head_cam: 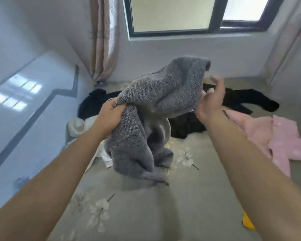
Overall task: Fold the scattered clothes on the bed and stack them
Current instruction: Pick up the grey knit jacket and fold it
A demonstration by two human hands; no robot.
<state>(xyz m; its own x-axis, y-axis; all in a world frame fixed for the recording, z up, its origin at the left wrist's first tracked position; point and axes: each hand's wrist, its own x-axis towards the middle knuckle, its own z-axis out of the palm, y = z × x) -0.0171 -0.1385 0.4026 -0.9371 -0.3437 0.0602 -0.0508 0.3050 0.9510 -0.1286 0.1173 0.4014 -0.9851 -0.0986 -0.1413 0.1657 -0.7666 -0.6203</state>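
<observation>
A grey knitted garment (156,101) hangs bunched in the air above the bed (146,214). My left hand (109,117) grips its left edge in a fist. My right hand (210,100) is at its right edge with fingers spread and blurred; I cannot tell whether it holds the fabric. The garment's lower end trails down onto the floral grey bedsheet. Behind it lie black clothes (247,100), a pink garment (274,140) at the right, and a white garment (76,126) at the left edge of the bed.
A wall with a window (172,14) and a curtain (102,40) stands beyond the bed. Glossy floor (24,105) runs along the left side. A yellow item (248,221) peeks out by my right forearm.
</observation>
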